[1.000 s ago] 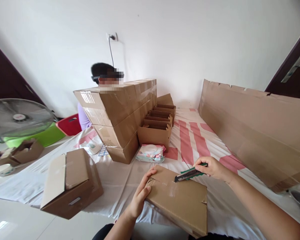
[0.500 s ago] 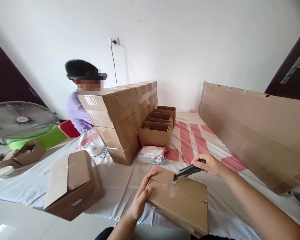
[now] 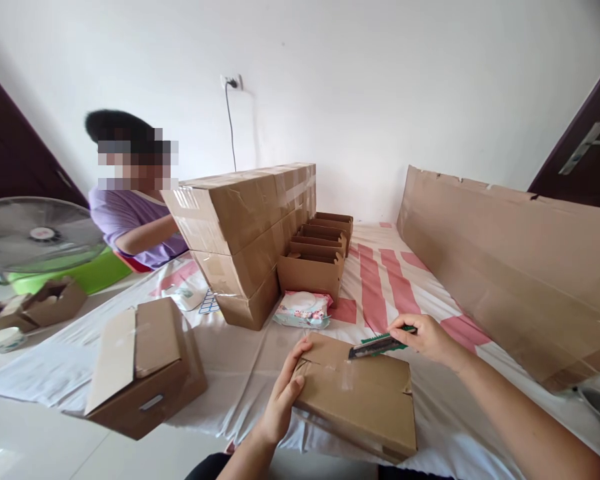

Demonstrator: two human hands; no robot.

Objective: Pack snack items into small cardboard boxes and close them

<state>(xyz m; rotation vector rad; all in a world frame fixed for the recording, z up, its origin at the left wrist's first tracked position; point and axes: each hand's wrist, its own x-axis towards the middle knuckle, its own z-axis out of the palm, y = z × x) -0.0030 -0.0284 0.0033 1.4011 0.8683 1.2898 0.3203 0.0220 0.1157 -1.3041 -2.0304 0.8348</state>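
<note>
A flat brown cardboard box (image 3: 365,400) sealed with clear tape lies on the sheet right in front of me. My left hand (image 3: 285,393) clasps its near left corner, fingers bent over the edge. My right hand (image 3: 425,337) is closed round a green utility knife (image 3: 377,345). The knife's tip rests at the taped seam on the box's top.
Stacked sealed cartons (image 3: 245,233) and a row of open small boxes (image 3: 317,257) stand on the pink-striped sheet (image 3: 380,280). A wipes pack (image 3: 303,309) lies near them. A half-open box (image 3: 143,363) sits left. A large cardboard sheet (image 3: 510,253) leans right. A person (image 3: 130,200), a fan (image 3: 35,237).
The person behind the cartons has risen and shifted left. My knife hand drew slightly along the taped seam; my left hand keeps its hold on the box.
</note>
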